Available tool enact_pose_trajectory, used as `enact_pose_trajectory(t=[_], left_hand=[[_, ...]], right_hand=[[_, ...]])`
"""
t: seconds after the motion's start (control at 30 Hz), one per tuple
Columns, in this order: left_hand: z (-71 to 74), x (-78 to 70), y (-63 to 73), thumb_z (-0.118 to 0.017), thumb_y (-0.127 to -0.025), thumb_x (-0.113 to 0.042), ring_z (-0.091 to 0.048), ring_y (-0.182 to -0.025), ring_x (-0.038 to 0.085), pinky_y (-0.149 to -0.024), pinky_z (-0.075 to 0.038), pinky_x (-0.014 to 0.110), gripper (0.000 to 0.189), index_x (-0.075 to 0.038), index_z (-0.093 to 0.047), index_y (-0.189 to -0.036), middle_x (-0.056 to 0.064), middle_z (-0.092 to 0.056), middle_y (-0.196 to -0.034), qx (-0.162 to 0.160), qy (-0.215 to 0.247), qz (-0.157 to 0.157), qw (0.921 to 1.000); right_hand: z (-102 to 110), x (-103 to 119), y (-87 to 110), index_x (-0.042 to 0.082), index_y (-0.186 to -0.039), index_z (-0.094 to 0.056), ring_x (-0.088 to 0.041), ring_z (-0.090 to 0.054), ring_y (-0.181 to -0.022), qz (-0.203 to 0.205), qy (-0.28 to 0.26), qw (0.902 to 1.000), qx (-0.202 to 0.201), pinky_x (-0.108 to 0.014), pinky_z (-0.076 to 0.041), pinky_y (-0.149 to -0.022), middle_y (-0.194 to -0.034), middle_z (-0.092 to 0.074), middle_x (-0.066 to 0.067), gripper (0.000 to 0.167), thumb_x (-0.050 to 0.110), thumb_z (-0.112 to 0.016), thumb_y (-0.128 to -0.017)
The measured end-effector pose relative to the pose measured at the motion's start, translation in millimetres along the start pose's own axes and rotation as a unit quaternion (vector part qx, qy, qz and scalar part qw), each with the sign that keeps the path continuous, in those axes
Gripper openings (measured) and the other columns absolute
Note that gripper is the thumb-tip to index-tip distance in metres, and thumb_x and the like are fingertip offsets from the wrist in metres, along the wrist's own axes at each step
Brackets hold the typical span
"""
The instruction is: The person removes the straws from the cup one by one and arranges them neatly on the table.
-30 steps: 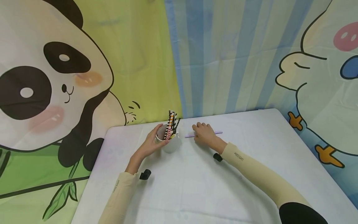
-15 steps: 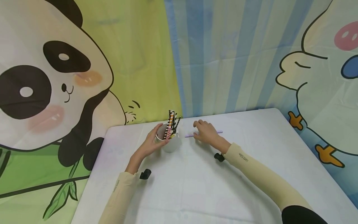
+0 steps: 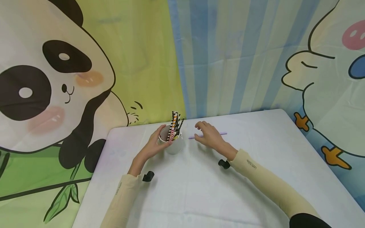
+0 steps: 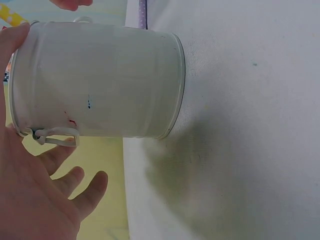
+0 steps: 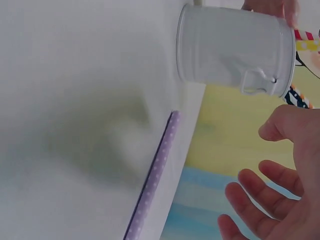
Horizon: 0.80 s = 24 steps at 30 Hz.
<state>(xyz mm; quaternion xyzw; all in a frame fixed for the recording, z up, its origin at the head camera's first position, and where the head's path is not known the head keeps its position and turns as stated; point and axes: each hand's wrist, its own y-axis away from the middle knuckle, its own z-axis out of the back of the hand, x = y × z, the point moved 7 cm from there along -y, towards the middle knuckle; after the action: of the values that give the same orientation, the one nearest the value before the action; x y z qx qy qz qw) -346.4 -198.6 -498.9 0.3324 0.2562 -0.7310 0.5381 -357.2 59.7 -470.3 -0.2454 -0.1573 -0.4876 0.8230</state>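
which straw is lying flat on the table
The purple straw with white dots, lying below the right hand; the other straws stand in the white bucket.

Beige sleeves (image 3: 269, 183), small dark lettering (image 3: 251, 163) — black wrist pieces (image 3: 148, 176) — black upper right sleeve (image 3: 308, 220).

A purple straw (image 5: 154, 175) lies near a pail (image 5: 225, 50).

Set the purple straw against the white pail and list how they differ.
The purple straw is thin and dotted white; the white pail is wide and mostly plain. The straw lies flat on the table, while the pail is upright. The pail has patterned straws inside; the purple straw lies outside it. Both are toward the table's far edge.
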Motion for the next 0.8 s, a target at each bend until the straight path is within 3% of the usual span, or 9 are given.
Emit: enact_pose_trajectory(t=[0.27,0.53,0.7,0.8], left_hand=[[-0.4,2.2,-0.4,-0.072,-0.087,-0.055,-0.029,-0.149,0.034,-0.115,-0.028,0.065,0.094,-0.029,-0.019,-0.16,0.009,-0.031,-0.161,0.001,0.002,0.01,1.0],[-0.2,2.8,-0.7,-0.073,-0.086,-0.054,-0.028,-0.149,0.034,-0.116,-0.026,0.065,0.094,-0.029,-0.02,-0.16,0.009,-0.031,-0.162,-0.003,0.007,0.005,1.0],[0.7,0.5,0.4,-0.073,-0.087,-0.051,-0.031,-0.148,0.034,-0.115,-0.028,0.064,0.093,-0.027,-0.02,-0.16,0.01,-0.033,-0.16,-0.006,0.009,-0.002,0.9999],[0.8,-0.4,1.5,-0.073,-0.087,-0.05,-0.03,-0.148,0.034,-0.116,-0.027,0.064,0.094,-0.027,-0.02,-0.16,0.01,-0.032,-0.16,-0.005,0.011,0.0,0.9999]], right_hand=[[-6.2,11.3,12.5,0.011,-0.123,-0.057,-0.027,-0.063,-0.106,0.008,-0.089,0.9953,-0.036,-0.042,-0.053,-0.091,-0.115,-0.064,-0.011,0.035,0.025,-0.066,-0.093],[-19.3,26.7,22.0,0.015,-0.119,-0.056,-0.025,-0.062,-0.104,-0.019,-0.216,0.9744,-0.06,-0.047,-0.052,-0.091,-0.115,-0.063,-0.008,0.031,0.024,-0.069,-0.093],[-25.8,39.2,25.0,0.016,-0.114,-0.058,-0.022,-0.063,-0.099,-0.014,-0.243,0.9673,-0.072,-0.045,-0.053,-0.086,-0.111,-0.064,-0.006,0.025,0.023,-0.069,-0.093],[-28.5,46.0,25.7,0.013,-0.113,-0.059,-0.023,-0.063,-0.098,0.004,-0.237,0.9683,-0.078,-0.048,-0.053,-0.085,-0.109,-0.064,-0.005,0.023,0.021,-0.068,-0.093]])
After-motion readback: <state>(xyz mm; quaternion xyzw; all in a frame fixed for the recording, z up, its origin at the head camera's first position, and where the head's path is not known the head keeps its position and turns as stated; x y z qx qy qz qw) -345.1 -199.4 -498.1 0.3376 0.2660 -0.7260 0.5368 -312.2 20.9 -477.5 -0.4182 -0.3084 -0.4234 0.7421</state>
